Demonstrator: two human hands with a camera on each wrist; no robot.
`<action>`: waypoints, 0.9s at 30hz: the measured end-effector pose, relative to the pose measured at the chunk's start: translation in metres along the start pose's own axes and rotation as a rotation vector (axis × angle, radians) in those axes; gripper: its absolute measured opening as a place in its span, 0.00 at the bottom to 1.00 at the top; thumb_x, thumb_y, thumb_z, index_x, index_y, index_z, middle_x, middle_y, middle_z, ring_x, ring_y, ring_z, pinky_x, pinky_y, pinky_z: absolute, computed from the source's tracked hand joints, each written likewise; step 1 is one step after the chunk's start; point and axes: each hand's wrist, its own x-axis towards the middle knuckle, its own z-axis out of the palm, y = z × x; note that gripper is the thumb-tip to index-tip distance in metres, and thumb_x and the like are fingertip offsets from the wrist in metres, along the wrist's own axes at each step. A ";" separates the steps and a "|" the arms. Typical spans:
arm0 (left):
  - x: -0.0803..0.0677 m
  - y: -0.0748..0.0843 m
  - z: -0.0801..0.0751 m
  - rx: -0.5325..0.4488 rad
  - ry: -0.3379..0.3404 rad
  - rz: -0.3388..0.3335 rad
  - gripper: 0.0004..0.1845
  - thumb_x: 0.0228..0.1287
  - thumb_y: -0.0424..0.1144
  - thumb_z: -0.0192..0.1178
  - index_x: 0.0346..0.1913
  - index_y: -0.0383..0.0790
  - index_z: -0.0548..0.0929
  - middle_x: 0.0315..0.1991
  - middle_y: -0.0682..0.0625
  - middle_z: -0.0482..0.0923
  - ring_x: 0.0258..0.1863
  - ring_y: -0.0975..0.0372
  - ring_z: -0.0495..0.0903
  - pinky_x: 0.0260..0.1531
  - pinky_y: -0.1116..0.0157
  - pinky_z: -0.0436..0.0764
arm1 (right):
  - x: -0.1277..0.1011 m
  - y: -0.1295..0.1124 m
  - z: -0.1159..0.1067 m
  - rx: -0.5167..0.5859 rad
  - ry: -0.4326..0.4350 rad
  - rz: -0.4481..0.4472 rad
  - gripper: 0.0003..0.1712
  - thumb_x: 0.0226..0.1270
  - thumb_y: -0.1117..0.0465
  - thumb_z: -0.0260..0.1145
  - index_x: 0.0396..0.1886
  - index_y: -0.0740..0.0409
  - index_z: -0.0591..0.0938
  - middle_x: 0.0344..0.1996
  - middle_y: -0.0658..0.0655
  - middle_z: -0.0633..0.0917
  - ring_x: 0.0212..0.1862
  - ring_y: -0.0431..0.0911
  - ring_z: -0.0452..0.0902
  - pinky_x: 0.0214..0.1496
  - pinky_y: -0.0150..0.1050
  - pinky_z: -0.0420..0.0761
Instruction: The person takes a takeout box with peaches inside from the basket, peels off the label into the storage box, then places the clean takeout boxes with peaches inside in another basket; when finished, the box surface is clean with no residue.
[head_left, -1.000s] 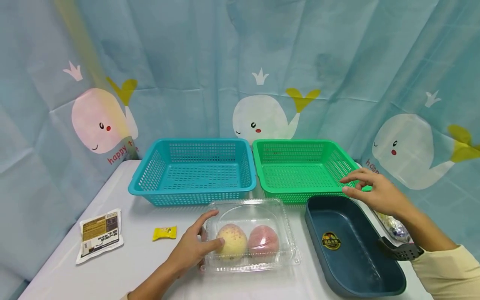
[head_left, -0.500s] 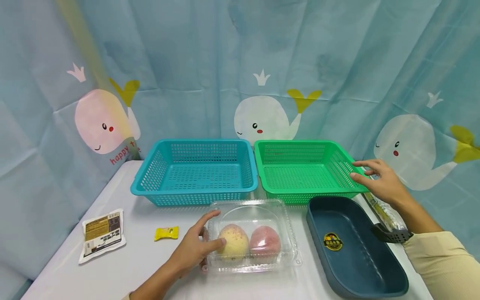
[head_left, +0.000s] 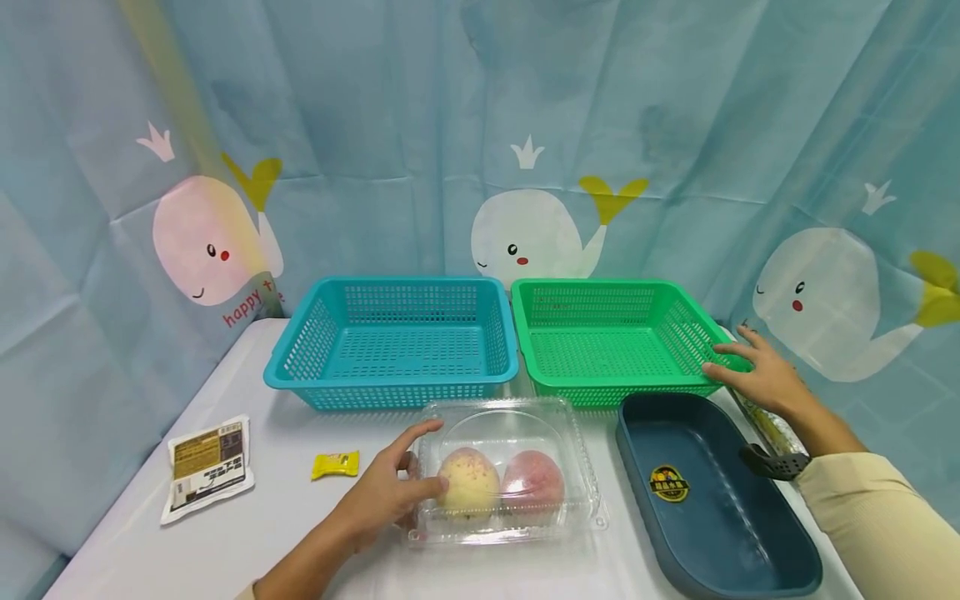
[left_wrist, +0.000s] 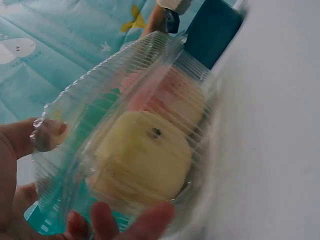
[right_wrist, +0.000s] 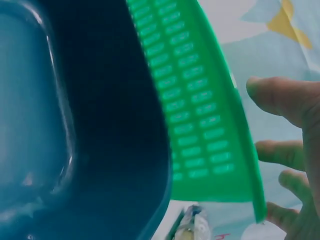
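Observation:
My left hand [head_left: 386, 496] grips the left side of a clear plastic clamshell container [head_left: 517, 421], its thumb over the front of the lid. Inside lie a round yellow fruit [head_left: 467, 483] with reddish specks and a pink one [head_left: 533, 481], side by side. A small dark spot shows on the yellow fruit in the left wrist view. My right hand [head_left: 767, 379] is at the right front corner of the green basket [head_left: 592, 395], fingers spread. In the right wrist view its fingertips are right at the basket's rim [right_wrist: 235, 100].
A dark blue tub [head_left: 720, 500] with a round label stands right of the container. A shiny packet [head_left: 780, 432] is partly hidden under the right forearm. Behind stands a blue basket [head_left: 390, 386]. At left lie a yellow-wrapped sweet [head_left: 335, 465] and a flat printed pouch [head_left: 208, 469].
My right hand has moved right, from over the green basket's right end to its right front corner. The left hand stays at the container.

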 end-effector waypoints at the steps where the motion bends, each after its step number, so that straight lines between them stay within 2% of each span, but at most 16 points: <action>1: 0.000 0.001 -0.001 0.006 -0.005 -0.001 0.41 0.56 0.34 0.69 0.72 0.53 0.63 0.34 0.42 0.61 0.21 0.59 0.70 0.15 0.62 0.79 | 0.000 0.002 0.000 -0.002 -0.017 0.006 0.38 0.68 0.45 0.61 0.61 0.75 0.70 0.72 0.75 0.43 0.65 0.80 0.41 0.50 0.79 0.52; 5: 0.001 0.001 -0.003 -0.031 -0.035 0.002 0.42 0.54 0.32 0.69 0.72 0.51 0.64 0.32 0.44 0.61 0.26 0.58 0.70 0.18 0.60 0.80 | 0.002 0.008 0.000 0.019 -0.092 0.050 0.43 0.69 0.43 0.58 0.63 0.79 0.66 0.72 0.76 0.41 0.65 0.80 0.41 0.52 0.78 0.53; 11: 0.001 0.002 -0.006 -0.174 -0.060 -0.004 0.44 0.50 0.25 0.68 0.72 0.47 0.63 0.30 0.45 0.62 0.25 0.59 0.73 0.17 0.63 0.78 | 0.005 0.012 -0.002 0.016 -0.209 0.076 0.47 0.71 0.41 0.55 0.66 0.81 0.60 0.71 0.77 0.39 0.63 0.82 0.44 0.53 0.76 0.56; 16: -0.003 0.011 -0.006 -0.180 -0.051 0.000 0.45 0.49 0.23 0.67 0.72 0.46 0.64 0.28 0.46 0.63 0.23 0.59 0.73 0.16 0.66 0.75 | 0.007 0.013 -0.007 0.026 -0.254 0.076 0.48 0.70 0.41 0.57 0.67 0.80 0.59 0.71 0.75 0.37 0.64 0.81 0.41 0.54 0.76 0.55; 22: -0.014 0.037 -0.002 -0.187 -0.070 0.002 0.44 0.50 0.23 0.66 0.71 0.49 0.64 0.28 0.46 0.63 0.21 0.58 0.72 0.16 0.67 0.74 | 0.007 0.014 -0.009 0.024 -0.268 0.079 0.48 0.69 0.41 0.58 0.67 0.80 0.59 0.71 0.76 0.38 0.65 0.80 0.40 0.54 0.76 0.55; 27: -0.018 0.075 0.003 -0.177 -0.071 0.028 0.43 0.51 0.24 0.66 0.71 0.50 0.64 0.34 0.42 0.64 0.22 0.58 0.72 0.17 0.66 0.76 | 0.008 0.014 -0.010 0.014 -0.269 0.064 0.48 0.68 0.41 0.59 0.67 0.81 0.60 0.71 0.76 0.40 0.65 0.81 0.40 0.55 0.76 0.54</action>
